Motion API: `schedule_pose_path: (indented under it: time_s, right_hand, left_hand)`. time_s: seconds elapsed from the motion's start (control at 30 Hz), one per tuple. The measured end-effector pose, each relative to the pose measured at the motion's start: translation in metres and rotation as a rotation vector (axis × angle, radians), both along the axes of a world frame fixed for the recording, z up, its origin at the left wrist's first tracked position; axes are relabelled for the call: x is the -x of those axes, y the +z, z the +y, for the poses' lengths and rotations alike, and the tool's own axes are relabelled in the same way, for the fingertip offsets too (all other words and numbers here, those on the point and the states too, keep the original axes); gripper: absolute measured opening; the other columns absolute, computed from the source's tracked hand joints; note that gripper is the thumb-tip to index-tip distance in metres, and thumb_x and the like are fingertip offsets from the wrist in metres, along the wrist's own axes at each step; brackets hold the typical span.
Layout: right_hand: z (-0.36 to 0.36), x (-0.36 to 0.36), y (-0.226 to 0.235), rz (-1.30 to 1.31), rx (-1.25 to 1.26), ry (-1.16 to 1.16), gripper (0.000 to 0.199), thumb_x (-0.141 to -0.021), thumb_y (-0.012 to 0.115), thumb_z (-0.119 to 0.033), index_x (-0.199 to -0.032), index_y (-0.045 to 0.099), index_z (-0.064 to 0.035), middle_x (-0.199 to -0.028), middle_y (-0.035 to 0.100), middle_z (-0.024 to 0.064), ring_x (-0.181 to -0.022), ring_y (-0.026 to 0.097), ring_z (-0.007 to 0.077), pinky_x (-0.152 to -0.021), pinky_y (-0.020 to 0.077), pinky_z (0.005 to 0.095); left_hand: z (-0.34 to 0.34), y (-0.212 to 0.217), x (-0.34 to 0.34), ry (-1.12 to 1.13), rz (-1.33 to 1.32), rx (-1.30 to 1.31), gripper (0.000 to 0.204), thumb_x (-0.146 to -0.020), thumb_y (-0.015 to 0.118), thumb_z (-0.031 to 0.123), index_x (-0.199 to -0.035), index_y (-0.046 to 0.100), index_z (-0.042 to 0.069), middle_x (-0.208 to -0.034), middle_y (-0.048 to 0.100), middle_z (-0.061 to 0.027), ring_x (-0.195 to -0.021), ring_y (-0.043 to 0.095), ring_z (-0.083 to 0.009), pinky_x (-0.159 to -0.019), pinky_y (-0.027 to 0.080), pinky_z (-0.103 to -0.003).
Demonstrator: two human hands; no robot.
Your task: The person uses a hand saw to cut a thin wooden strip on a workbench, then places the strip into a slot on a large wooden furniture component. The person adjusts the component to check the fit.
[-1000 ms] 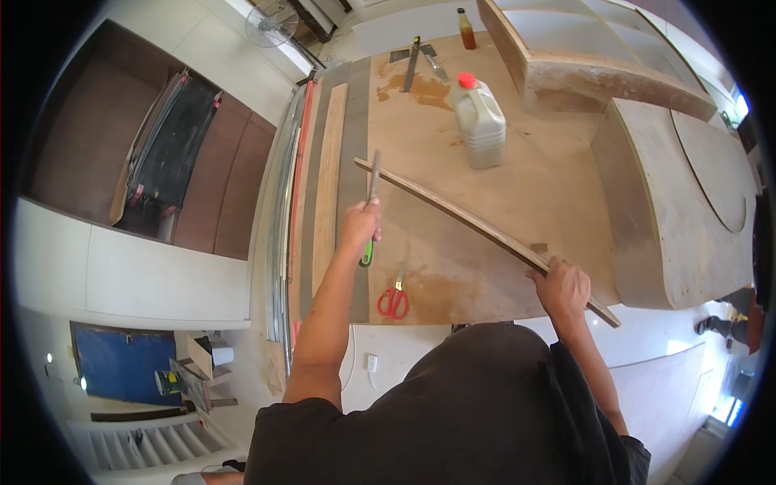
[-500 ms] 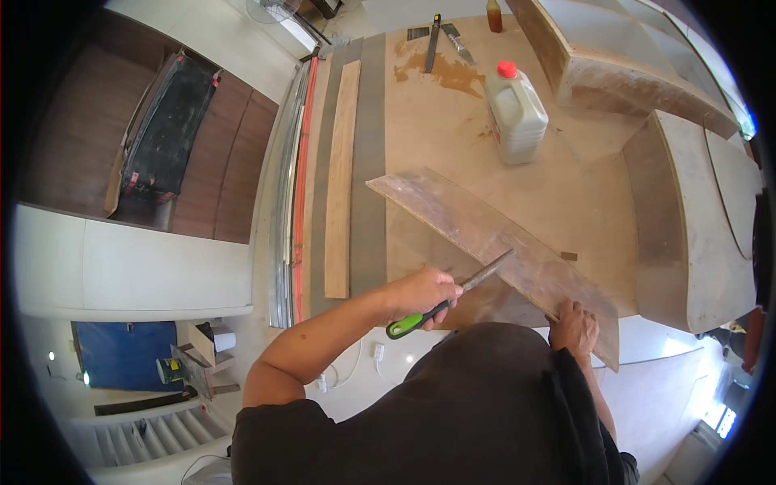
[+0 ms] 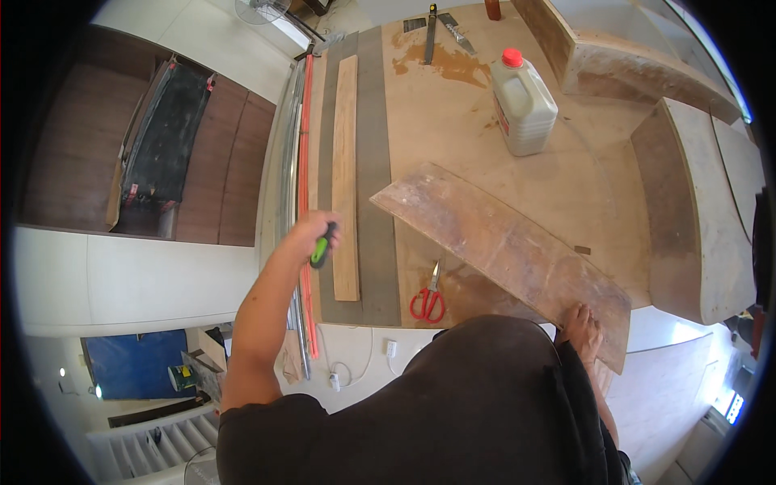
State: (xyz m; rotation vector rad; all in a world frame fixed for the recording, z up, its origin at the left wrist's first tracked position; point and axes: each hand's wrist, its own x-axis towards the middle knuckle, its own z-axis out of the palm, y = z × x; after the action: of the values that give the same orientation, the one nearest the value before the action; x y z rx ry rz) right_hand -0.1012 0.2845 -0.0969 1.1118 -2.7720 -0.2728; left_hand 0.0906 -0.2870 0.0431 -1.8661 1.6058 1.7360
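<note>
My left hand [image 3: 314, 229] is out over the left side of the table, closed round the black and green handle of a file [image 3: 321, 249]. The file's blade cannot be made out here. My right hand [image 3: 582, 330] grips the near edge of a long brown wooden board [image 3: 497, 250], which lies slantwise across the table with its near right end jutting past the edge. Red-handled scissors [image 3: 428, 301] lie left of the board, by the table's front edge.
A pale jug with a red cap [image 3: 524, 105] stands beyond the board. A light wood strip [image 3: 346, 174] and metal and red rods [image 3: 302, 186] run along the left. A wooden box [image 3: 675, 210] stands right. A black-bladed tool [image 3: 430, 39] and a scraper [image 3: 457, 34] lie far off.
My left hand has swung left and away from the board with the file, uncovering the red scissors. My right hand stays on the board's near end.
</note>
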Motion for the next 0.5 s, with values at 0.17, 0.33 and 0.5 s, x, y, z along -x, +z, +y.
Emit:
schedule_pose_path:
  time_s: [0.17,0.33,0.5]
  right_hand:
    - [-0.005,0.002,0.008,-0.141,-0.022,-0.066,0.026,-0.09,0.059,-0.016,-0.111,0.064,-0.0021,-0.111,0.07,0.016,-0.1,0.073,0.0288,-0.077,0.0559,0.0401]
    - [-0.005,0.005,0.009,-0.241,-0.076,-0.133,0.032,-0.087,0.06,-0.017,-0.115,0.063,-0.0022,-0.114,0.068,0.0165,-0.109,0.07,0.0287,-0.083,0.0539,0.0414]
    - [-0.026,0.004,0.04,-0.372,-0.133,-0.25,0.033,-0.086,0.06,-0.016,-0.117,0.062,-0.0023,-0.116,0.067,0.0154,-0.116,0.067,0.028,-0.09,0.0523,0.0415]
  left_hand:
    - [-0.001,-0.004,0.001,0.046,0.178,0.323,0.024,-0.102,0.058,0.021,-0.09,0.058,0.001,-0.065,0.059,-0.0081,-0.047,0.055,-0.0181,-0.044,0.048,-0.033]
    - [0.054,-0.028,0.043,-0.204,0.277,0.289,0.028,-0.103,0.058,0.024,-0.087,0.058,0.001,-0.063,0.058,-0.0086,-0.047,0.056,-0.0193,-0.044,0.046,-0.034]
    - [0.051,-0.042,0.042,-0.165,0.228,0.099,0.028,-0.103,0.059,0.025,-0.089,0.058,0.001,-0.062,0.058,-0.0096,-0.046,0.056,-0.0204,-0.043,0.044,-0.034]
